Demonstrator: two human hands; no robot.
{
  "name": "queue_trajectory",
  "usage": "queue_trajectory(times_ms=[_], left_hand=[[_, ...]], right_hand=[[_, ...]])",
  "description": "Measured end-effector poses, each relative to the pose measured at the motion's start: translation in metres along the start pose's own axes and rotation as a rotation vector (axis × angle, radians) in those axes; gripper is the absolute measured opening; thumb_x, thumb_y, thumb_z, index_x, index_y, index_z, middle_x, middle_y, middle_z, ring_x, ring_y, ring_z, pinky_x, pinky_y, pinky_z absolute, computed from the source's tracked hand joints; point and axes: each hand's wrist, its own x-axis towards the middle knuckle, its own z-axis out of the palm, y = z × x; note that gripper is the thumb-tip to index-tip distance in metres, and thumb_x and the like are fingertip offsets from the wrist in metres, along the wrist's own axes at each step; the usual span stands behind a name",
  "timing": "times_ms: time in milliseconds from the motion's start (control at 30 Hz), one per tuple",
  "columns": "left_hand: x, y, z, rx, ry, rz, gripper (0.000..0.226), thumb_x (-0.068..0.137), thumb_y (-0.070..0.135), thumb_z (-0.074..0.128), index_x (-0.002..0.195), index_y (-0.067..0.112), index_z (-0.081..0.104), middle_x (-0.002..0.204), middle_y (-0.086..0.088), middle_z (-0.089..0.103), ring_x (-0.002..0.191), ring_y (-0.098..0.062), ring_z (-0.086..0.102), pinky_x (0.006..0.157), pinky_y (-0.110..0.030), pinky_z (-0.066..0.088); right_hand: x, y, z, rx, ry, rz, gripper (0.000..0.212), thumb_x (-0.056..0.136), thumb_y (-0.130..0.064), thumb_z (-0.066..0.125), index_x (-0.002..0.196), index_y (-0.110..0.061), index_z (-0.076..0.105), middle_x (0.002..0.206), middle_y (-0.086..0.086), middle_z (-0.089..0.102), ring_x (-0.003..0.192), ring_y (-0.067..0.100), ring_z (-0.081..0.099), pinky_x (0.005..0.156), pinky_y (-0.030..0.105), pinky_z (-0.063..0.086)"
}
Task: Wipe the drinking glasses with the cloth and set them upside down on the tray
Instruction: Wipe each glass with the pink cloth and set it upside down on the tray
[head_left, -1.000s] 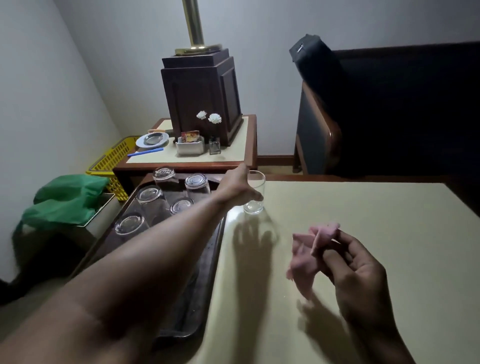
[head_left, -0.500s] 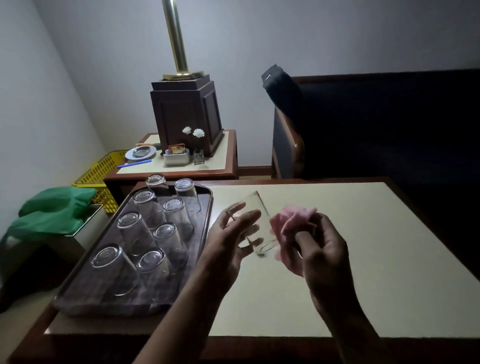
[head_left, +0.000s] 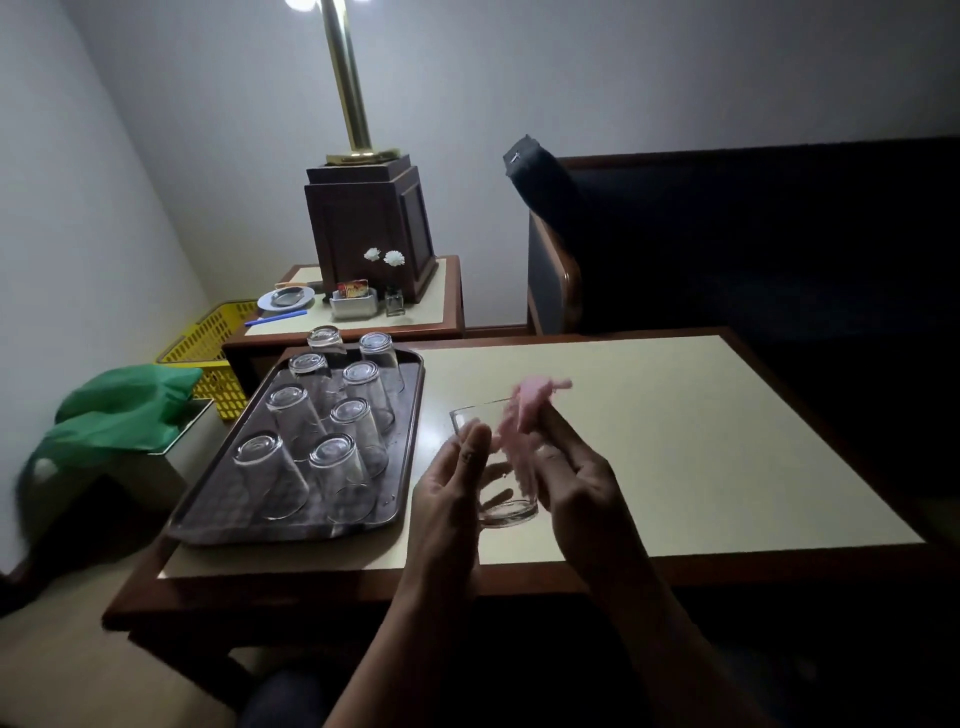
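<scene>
A clear drinking glass (head_left: 506, 506) is held tilted above the cream table, mouth pointing away from me. My left hand (head_left: 452, 488) grips its left side. My right hand (head_left: 576, 483) holds a pink cloth (head_left: 530, 402), part of it pushed into the glass and part sticking out above the rim. To the left lies a dark tray (head_left: 405, 431) with several glasses (head_left: 340, 467) standing upside down on it.
The cream table (head_left: 675, 441) has a wooden rim. Behind it stands a side table (head_left: 447, 306) with a lamp base, a plate, a blue pen and small flowers. A yellow basket (head_left: 218, 343) and green bag (head_left: 119, 405) sit at left; a dark sofa (head_left: 727, 234) at right.
My left hand picked the glass up from the table's far side and brought it toward me. My right hand brought the pink cloth to it and pushed it into the glass.
</scene>
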Motion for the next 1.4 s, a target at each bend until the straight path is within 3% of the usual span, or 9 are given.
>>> queue_trajectory(times_ms=[167,500,633,700,900,1033,1133,1333,1400], left_hand=[[-0.01,0.003,-0.006,-0.012,0.1,0.035,0.072,0.089,0.072,0.062,0.136,0.018,0.054,0.131,-0.002,0.071,0.115,-0.022,0.072,0.098,-0.057,0.057],[-0.016,0.015,-0.013,-0.044,0.008,0.055,0.07,0.078,0.032,0.078,0.139,0.016,0.048,0.123,-0.017,0.071,0.11,-0.027,0.074,0.096,-0.048,0.059],[-0.022,0.013,-0.012,-0.129,-0.003,0.001,0.066,0.088,0.042,0.065,0.137,-0.001,0.051,0.133,-0.026,0.064,0.119,-0.037,0.066,0.097,-0.057,0.053],[-0.028,0.01,-0.011,-0.122,-0.011,-0.011,0.065,0.084,0.038,0.069,0.135,0.001,0.054,0.132,-0.025,0.061,0.115,-0.035,0.064,0.1,-0.052,0.053],[-0.023,0.01,-0.009,-0.065,0.038,0.014,0.067,0.081,0.041,0.072,0.137,0.011,0.052,0.125,-0.013,0.073,0.114,-0.024,0.072,0.098,-0.046,0.053],[-0.022,0.007,-0.011,-0.088,0.072,-0.01,0.062,0.083,0.047,0.064,0.132,0.01,0.058,0.133,-0.011,0.067,0.122,-0.026,0.065,0.108,-0.052,0.048],[-0.027,0.001,-0.01,-0.048,-0.007,-0.032,0.066,0.082,0.046,0.071,0.136,0.009,0.059,0.138,-0.017,0.063,0.127,-0.031,0.063,0.11,-0.055,0.049],[-0.023,0.01,-0.007,-0.112,-0.023,-0.002,0.056,0.094,0.028,0.068,0.145,0.015,0.047,0.126,-0.015,0.073,0.117,-0.027,0.071,0.107,-0.049,0.052],[-0.021,0.01,-0.007,-0.12,0.008,-0.006,0.054,0.095,0.041,0.065,0.139,0.015,0.048,0.124,-0.017,0.073,0.117,-0.031,0.07,0.107,-0.054,0.05]], right_hand=[[-0.043,0.02,0.028,-0.059,-0.031,-0.021,0.051,0.111,-0.038,0.044,0.157,-0.056,0.03,0.164,-0.032,0.031,0.153,-0.004,0.029,0.126,0.041,0.033],[-0.048,0.001,0.026,0.027,0.002,-0.033,0.05,0.103,-0.055,0.04,0.153,-0.055,0.039,0.158,-0.016,0.049,0.144,0.006,0.048,0.117,0.037,0.046],[-0.049,-0.009,0.031,-0.07,0.028,-0.075,0.03,0.108,-0.043,0.039,0.12,-0.067,0.054,0.128,-0.028,0.064,0.119,-0.011,0.06,0.102,0.023,0.053],[-0.037,-0.016,0.026,-0.054,0.036,-0.068,0.033,0.103,-0.053,0.037,0.132,-0.066,0.043,0.142,-0.03,0.053,0.118,-0.021,0.054,0.099,0.01,0.05],[-0.047,0.002,0.032,0.019,-0.018,-0.058,0.044,0.106,-0.049,0.04,0.144,-0.071,0.035,0.156,-0.043,0.033,0.15,-0.002,0.036,0.125,0.038,0.035],[-0.066,0.002,0.038,-0.034,-0.032,-0.114,0.04,0.111,-0.019,0.043,0.127,-0.056,0.051,0.135,-0.054,0.045,0.135,-0.02,0.043,0.108,0.009,0.042],[-0.052,-0.007,0.032,-0.107,-0.003,-0.128,0.046,0.11,-0.034,0.04,0.142,-0.065,0.035,0.136,-0.064,0.03,0.131,-0.031,0.034,0.1,-0.004,0.033],[-0.047,0.01,0.029,-0.007,0.001,-0.024,0.056,0.103,-0.056,0.039,0.159,-0.052,0.029,0.165,-0.025,0.034,0.151,0.0,0.036,0.126,0.041,0.035],[-0.057,0.013,0.035,-0.028,0.0,-0.077,0.055,0.104,-0.051,0.04,0.158,-0.049,0.032,0.164,-0.031,0.032,0.151,-0.005,0.032,0.125,0.032,0.035]])
